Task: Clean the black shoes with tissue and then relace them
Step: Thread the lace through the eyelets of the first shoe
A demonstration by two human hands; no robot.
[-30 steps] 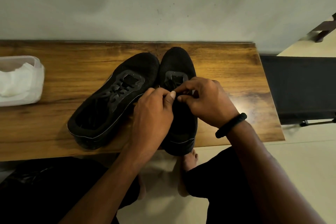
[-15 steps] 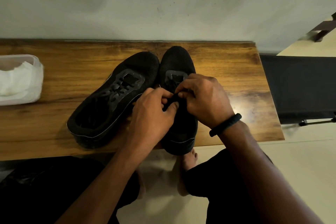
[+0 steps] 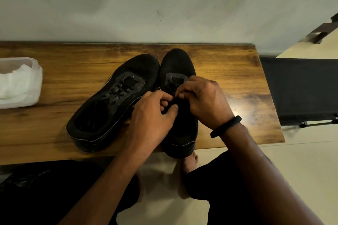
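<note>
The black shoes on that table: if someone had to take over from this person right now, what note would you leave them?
Left hand: fingers curled, pinching the lace of the shoe being laced.
Right hand: pinching the same lace from the other side.
Shoe being laced stands on the wooden table, heel over the near edge; the second shoe lies beside it, laces in.
Tissues sit in a tub, far left, untouched.
Done, apparently: wiping, second shoe. Left: finish this lacing.
</note>
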